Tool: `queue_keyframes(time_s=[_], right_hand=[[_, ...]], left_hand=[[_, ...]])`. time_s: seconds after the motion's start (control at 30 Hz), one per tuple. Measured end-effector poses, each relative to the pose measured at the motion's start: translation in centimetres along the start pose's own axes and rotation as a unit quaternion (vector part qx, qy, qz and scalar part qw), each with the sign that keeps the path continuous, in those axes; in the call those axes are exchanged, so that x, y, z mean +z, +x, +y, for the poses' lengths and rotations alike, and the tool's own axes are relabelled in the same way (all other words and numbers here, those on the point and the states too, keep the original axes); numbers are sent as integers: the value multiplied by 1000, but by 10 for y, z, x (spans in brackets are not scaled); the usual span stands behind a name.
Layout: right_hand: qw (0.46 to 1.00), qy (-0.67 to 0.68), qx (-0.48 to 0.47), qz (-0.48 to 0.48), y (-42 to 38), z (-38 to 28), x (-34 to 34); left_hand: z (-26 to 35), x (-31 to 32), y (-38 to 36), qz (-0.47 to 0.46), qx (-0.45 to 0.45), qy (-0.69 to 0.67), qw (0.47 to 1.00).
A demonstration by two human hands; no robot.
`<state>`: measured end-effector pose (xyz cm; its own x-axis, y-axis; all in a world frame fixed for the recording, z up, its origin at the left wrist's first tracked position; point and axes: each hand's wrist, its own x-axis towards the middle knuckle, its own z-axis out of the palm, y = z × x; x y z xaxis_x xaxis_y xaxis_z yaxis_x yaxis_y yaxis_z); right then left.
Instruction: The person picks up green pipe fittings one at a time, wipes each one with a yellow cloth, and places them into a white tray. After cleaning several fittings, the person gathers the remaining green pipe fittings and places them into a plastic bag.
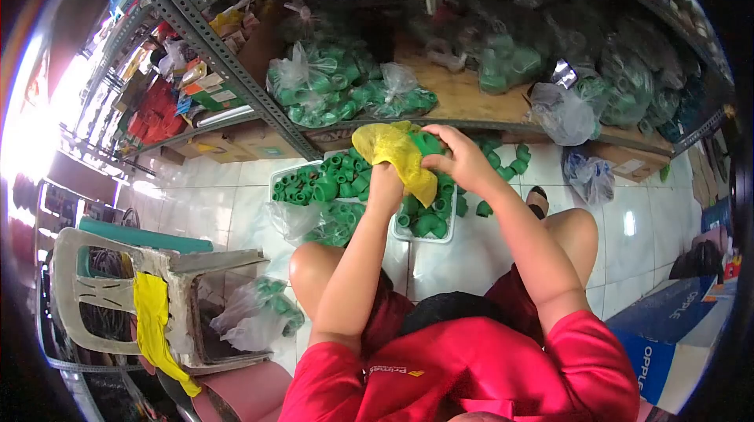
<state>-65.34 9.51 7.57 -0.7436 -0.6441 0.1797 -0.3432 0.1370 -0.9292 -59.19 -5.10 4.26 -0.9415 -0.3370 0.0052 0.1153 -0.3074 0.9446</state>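
My left hand point(385, 187) is closed under a yellow cloth point(391, 153), which drapes over its fingers and hides most of them. Against the cloth is a green plastic pipe fitting point(426, 143). My right hand point(463, 161) grips that fitting from the right, thumb below and fingers above. Beneath both hands stand a white tray point(454, 227) and another white tray point(273, 190), each filled with green pipe fittings point(345, 173). More loose fittings point(510, 163) lie on the tiles to the right.
Bagged green fittings point(318, 84) sit on a metal shelf point(361, 122) ahead. Another plastic bag of fittings point(334, 222) rests beside the trays. At left is a worn plastic chair point(71, 281) with a yellow cloth strip point(153, 312). A blue-and-white box point(660, 328) stands at right.
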Motion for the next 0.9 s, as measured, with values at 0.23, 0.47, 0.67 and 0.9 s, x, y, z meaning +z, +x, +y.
queue_keyframes(time_s=[0.23,0.47,0.67,0.9], right_hand=[[970,-188,-151,22,-5,-8,3],[974,-191,-124,-4,-4,1,14],[978,173,113,-18,4,18,2],[964,-198,-177,-22,-8,-1,13]], left_hand=[[-1,1,3,16,159,306,938],[-8,-3,7,57,30,208,976],[-28,1,0,18,127,211,969],[-6,-16,18,-16,-123,63,990]])
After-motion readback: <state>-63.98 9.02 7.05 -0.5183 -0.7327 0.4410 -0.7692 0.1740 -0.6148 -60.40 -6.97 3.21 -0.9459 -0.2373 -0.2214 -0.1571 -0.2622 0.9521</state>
